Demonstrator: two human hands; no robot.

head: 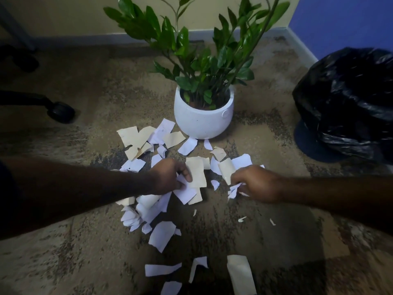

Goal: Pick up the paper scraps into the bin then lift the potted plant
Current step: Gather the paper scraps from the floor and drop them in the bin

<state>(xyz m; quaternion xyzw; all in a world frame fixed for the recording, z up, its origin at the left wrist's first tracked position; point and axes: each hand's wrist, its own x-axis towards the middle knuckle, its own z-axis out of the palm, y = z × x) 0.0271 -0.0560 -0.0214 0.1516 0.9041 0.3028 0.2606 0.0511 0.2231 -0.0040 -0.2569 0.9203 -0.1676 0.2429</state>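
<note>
Several white and cream paper scraps (161,234) lie scattered over the carpet in front of a white round pot (202,122) holding a green leafy plant (200,52). My left hand (168,176) pinches a bunch of scraps, a cream piece (196,171) on top, just in front of the pot. My right hand (257,183) is closed on a few small white scraps (234,190) to the right of it. The bin (348,103), lined with a black plastic bag, stands at the right, apart from both hands.
An office chair's black leg and caster (60,111) reach in from the left. A beige wall with a grey baseboard (89,39) runs behind the plant; a blue wall (340,20) meets it at the right. Bare patterned carpet (287,241) lies at lower right.
</note>
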